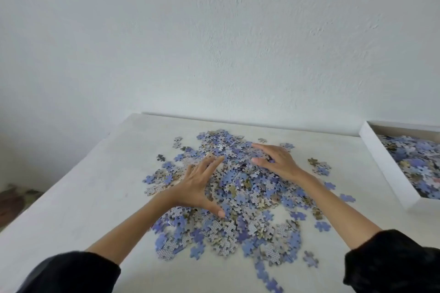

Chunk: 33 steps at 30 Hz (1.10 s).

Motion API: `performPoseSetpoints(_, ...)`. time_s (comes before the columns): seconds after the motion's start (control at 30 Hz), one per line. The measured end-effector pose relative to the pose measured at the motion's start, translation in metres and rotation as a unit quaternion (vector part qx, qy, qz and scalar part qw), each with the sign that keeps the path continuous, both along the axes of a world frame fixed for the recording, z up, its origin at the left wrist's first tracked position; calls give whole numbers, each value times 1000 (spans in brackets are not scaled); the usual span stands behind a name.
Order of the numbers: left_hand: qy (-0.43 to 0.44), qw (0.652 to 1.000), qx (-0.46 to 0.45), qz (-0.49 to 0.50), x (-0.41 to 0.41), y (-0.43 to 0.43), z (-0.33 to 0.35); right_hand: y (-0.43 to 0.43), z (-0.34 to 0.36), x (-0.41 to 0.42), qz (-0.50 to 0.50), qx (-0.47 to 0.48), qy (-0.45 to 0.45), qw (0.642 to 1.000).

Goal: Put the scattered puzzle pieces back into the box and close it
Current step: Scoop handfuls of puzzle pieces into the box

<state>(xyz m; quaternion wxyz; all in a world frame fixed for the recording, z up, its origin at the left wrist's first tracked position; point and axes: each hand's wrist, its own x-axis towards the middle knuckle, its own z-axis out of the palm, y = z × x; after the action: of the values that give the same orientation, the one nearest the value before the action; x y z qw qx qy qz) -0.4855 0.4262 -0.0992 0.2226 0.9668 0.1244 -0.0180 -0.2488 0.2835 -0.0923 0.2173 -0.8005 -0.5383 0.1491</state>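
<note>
Sleeves (71,273) are sitting nearest the body, dark, pushed back off both forearms. Just ahead, a few stray pieces (266,276) are trailing across the table (83,185), closer in than either hand.

Next, the main heap of puzzle pieces (247,197) is spreading under & between both hands, w/ loose ones scattering out left of the left hand and right of the right. The left hand (197,188) is resting on the heap, fingers straight and spread, thumb out, gripping nothing. The right hand (278,162) is lying a bit further out, fingers stretching toward the left hand, relaxed too, nothing pinched. They seem to be bracketing the heap to rake it together.

The box (390,169) is sitting well right of the right hand, no lid on it, partly cut by the frame, already carrying a layer of pieces. So the job is looking partway, approx: a big share is waiting on the table, closing isn't done, and no lid is showing.

Room-wise, bare tabletop is opening left of the left hand out to the table's edge, and a mostly bare strip is running between the right hand and the box's near wall, a fair lane for carrying handfuls. The far table edge is lying just beyond the fingertips, w/ the wall (214,43) rising right behind it.
</note>
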Motion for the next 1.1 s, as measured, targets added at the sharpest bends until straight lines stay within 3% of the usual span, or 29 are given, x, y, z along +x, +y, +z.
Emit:
performPoseSetpoints(0.23, 42, 998, 10, -34, 10, 4, 5, -15, 11, -32, 109, -146, -56, 982)
performPoseSetpoints(0.43, 17, 999, 31, -24, 15, 4, 5, -15, 7, -40, 107, -161, -75, 978)
performPoseSetpoints(0.63, -90, 994, 44, -39, 18, 0, -6, -14, -5, -48, 57, -28, -74, 995)
performPoseSetpoints(0.73, -152, 988, -12, -20, 22, -1, -3, -13, -9, -52, 32, 74, -21, 997)
performPoseSetpoints(1.1, -242, 953, -181, 13, 33, -6, 22, -17, 4, -44, -1, 193, 145, 970)
